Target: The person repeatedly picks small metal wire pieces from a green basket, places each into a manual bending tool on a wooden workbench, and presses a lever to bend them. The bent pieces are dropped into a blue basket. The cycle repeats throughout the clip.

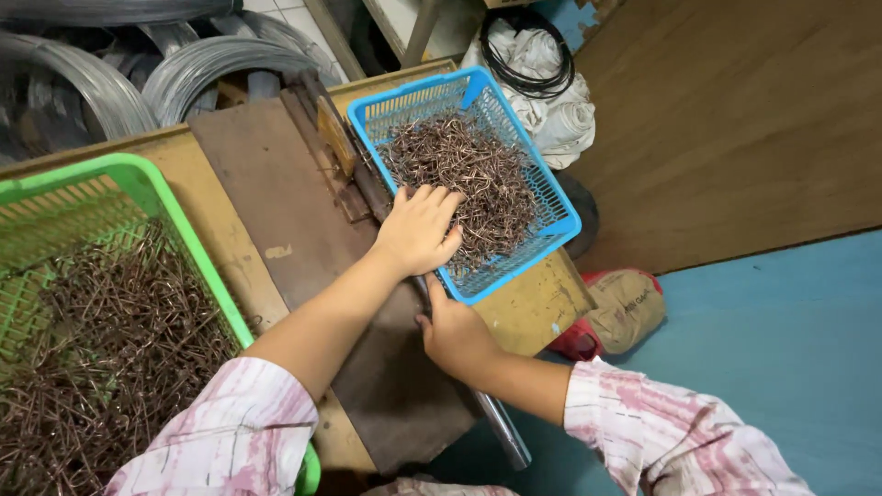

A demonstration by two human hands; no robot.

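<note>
At the left stood a green basket [138, 184] of bent copper-coloured wire pieces [110, 340]. The left hand [418, 228] lay open, reaching into the wire pieces in the blue basket [551, 197]. The right hand [457, 335] was gripping a metal rod [501, 427] beside that basket.

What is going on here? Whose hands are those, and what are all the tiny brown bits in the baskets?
The camera sits on a person's head and looks down, so you see their own two arms in pink-patterned sleeves. The left hand reaches into a blue basket and rests on a heap of small bent brown wire pieces. The right hand has its grip around a shiny metal bar beside a dark flat board on the wooden table. A green basket on the left holds more wire pieces. Big coils of grey wire lie behind.
</note>
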